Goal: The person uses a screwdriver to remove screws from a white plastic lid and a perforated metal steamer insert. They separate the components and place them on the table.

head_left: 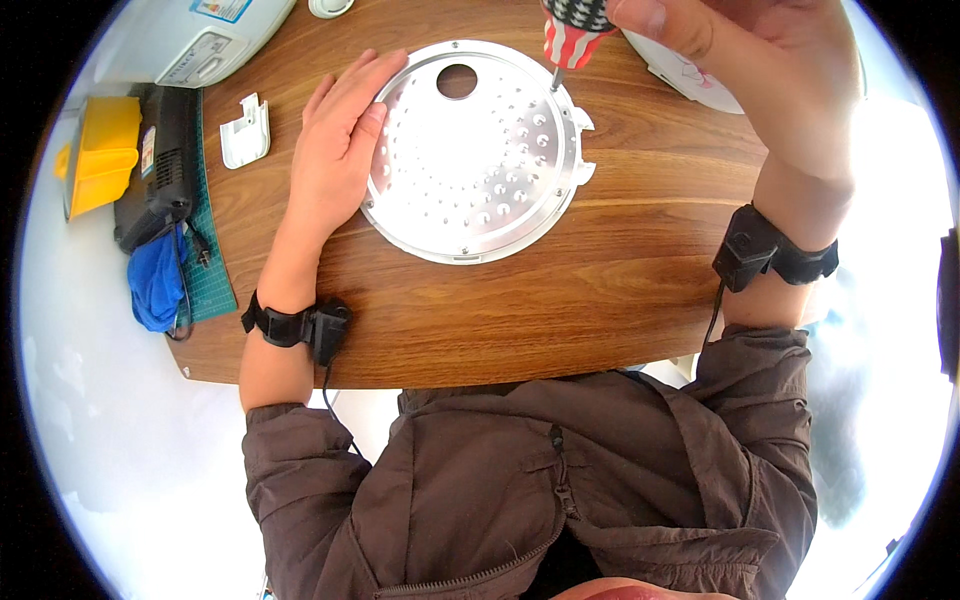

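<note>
A round metal lid with a dimpled silver face, white rim and one dark round hole lies flat on the wooden table. My left hand holds its left edge, the thumb on the rim and the fingers stretched along the side. High at the right, my right hand grips a screwdriver with a stars-and-stripes handle. The screwdriver stands nearly upright, its tip at the lid's upper right rim. Several small screws or screw holes show around that rim; whether the tip sits in one is too small to tell.
A white appliance body stands at the far left, near a small white plastic part. Beyond my right hand lies a white rounded piece. Along the left edge are a yellow container, black device, blue cloth and green mat.
</note>
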Demonstrator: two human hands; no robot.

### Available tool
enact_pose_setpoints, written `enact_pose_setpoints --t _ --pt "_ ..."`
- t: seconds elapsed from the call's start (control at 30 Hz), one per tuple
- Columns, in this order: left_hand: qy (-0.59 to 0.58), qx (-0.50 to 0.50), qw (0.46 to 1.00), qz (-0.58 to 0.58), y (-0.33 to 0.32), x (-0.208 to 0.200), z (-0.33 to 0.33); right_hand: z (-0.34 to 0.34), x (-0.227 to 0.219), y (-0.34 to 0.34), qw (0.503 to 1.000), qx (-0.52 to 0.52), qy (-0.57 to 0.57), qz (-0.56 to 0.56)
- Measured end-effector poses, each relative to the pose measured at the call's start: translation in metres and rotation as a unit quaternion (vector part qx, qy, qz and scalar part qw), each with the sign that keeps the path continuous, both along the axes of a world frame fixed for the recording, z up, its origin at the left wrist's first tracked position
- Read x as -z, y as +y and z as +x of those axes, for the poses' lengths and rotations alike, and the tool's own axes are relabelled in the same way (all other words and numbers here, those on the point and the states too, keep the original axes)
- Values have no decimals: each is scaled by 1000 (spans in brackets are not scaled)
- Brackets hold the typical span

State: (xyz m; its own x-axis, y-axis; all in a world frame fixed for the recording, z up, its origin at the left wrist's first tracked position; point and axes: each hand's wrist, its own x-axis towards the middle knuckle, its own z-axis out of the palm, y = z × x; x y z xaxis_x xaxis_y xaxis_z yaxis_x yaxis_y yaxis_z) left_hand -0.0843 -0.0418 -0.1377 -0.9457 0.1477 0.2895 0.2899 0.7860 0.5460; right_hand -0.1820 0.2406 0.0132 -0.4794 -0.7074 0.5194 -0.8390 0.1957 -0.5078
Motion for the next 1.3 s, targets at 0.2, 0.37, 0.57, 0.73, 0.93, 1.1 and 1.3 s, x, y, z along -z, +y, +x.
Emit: enact_pose_setpoints --t 0.2,0.37,0.57,0.73,0.93,1.1,1.3 --pt "-14 -7 1000 9 2 -2 1 -1 6 3 1000 -19 -15 -20" --pt "-13 -5 1000 8 1 -1 1 2 3 -1 996 -32 -45 -67" --pt "-48 7 999 -2 8 -20 -2 11 2 2 981 -42 -105 -159" --pt "73 33 979 -189 39 -56 -6 13 -30 14 984 -15 -147 -97" --pt "-99 109 988 -57 78 -69 -37 22 -51 8 973 -2 -217 -85" --pt "-181 59 981 38 96 -58 -56 8 -48 28 974 35 -213 -73" --pt "-145 75 982 92 94 -35 -55 -8 -9 38 983 -119 -70 -117"
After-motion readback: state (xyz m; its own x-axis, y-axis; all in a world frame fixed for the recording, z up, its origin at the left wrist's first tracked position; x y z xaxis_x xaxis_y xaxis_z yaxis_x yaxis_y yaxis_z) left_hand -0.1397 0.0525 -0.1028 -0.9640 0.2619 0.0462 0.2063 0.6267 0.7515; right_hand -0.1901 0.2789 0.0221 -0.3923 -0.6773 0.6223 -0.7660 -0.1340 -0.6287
